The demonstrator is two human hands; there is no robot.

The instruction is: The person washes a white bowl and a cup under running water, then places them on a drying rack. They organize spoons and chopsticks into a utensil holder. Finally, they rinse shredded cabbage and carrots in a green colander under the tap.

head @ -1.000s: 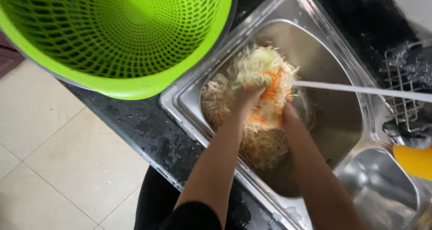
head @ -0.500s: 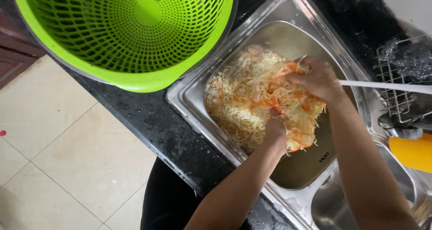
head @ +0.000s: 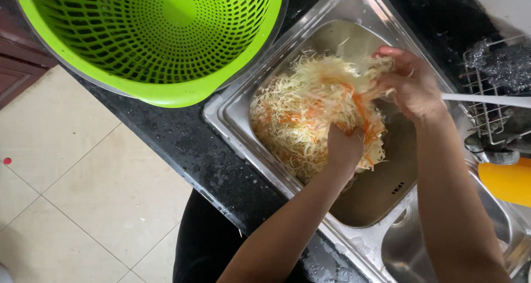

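A heap of shredded cabbage and carrot (head: 301, 114) fills the left part of a steel sink basin (head: 381, 189). My left hand (head: 344, 146) is pressed into the near side of the heap, fingers closed on the shreds. My right hand (head: 406, 84) grips strands at the heap's far right edge, lifted a little above the basin. A thin stream of water (head: 487, 99) runs in from the right behind my right hand.
A large green perforated colander (head: 155, 39) sits on the wet black counter (head: 182, 144) left of the sink. A wire rack (head: 498, 95) holding a dark scrubber and a yellow object (head: 506, 180) are at the right. A second basin (head: 409, 255) lies below. Tiled floor lies at the left.
The heap has spread leftward across the basin. My right hand moved up and right, pulling strands; my left hand stayed in the heap's near side.
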